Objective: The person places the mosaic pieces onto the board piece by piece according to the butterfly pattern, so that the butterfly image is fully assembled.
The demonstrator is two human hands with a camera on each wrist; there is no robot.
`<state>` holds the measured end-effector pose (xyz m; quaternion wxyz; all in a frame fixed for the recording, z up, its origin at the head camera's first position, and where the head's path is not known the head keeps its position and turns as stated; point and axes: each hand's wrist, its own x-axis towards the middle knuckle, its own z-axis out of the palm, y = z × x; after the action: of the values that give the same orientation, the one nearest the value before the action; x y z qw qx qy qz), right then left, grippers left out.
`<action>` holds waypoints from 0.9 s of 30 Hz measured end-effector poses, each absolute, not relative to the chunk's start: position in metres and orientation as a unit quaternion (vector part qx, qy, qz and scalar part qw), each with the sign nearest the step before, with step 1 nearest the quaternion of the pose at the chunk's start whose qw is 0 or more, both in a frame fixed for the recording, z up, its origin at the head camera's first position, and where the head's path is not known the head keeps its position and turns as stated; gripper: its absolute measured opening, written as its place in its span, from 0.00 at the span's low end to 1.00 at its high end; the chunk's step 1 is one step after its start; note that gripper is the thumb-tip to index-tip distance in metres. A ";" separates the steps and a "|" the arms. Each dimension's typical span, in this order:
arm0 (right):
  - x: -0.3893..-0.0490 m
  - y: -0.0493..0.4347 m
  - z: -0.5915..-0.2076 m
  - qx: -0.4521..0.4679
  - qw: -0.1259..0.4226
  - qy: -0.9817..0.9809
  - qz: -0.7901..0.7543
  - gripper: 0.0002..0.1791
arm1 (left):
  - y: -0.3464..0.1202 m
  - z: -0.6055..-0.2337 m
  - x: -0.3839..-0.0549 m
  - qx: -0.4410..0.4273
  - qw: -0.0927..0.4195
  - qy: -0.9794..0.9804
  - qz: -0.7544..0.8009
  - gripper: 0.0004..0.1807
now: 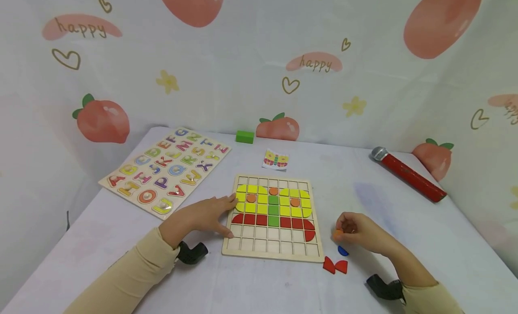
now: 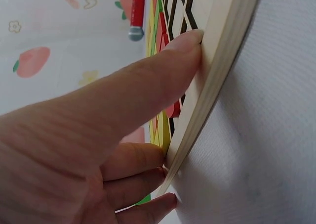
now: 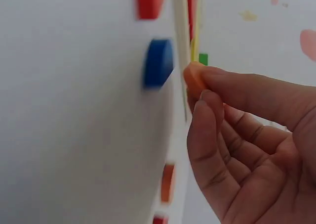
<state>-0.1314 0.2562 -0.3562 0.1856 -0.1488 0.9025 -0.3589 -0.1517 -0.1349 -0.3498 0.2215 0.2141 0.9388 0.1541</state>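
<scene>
A wooden grid board (image 1: 262, 247) lies on the table, partly filled with yellow, green and red pieces and several orange discs. My left hand (image 1: 208, 215) rests at its left edge, thumb on the corner of the frame (image 2: 207, 46), the other fingers stretched along the side. To the right of the board, my right hand (image 1: 362, 233) pinches a small orange piece (image 3: 194, 80) between thumb and fingertips. Just below that hand sits a blue half-round piece (image 1: 343, 250). Two red quarter-round pieces (image 1: 341, 266) lie near the board's front right corner.
Behind the board is a small picture card (image 1: 276, 160) with a butterfly pattern. An alphabet puzzle board (image 1: 178, 188) lies at the left. There is a green block (image 1: 244, 137) at the back and a red toy microphone (image 1: 413, 175) at the right. A printed cloth (image 1: 226, 71) hangs behind.
</scene>
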 end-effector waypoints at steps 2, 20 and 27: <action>-0.136 0.248 -0.354 -0.156 0.184 0.898 -0.368 0.13 | -0.135 -0.349 -0.151 0.212 0.223 0.939 0.155 0.50; -0.150 0.186 -0.351 -0.242 0.244 0.872 -0.349 0.06 | -0.132 -0.348 -0.151 0.206 0.225 0.939 0.157 0.49; -0.146 0.199 -0.346 -0.207 0.200 0.904 -0.317 0.06 | -0.133 -0.349 -0.151 0.208 0.225 0.939 0.155 0.49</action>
<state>-0.1462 0.1990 -0.3462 0.2004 -0.2073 0.9035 -0.3171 -0.1508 -0.1331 -0.3486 0.2247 0.2083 0.9392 0.1550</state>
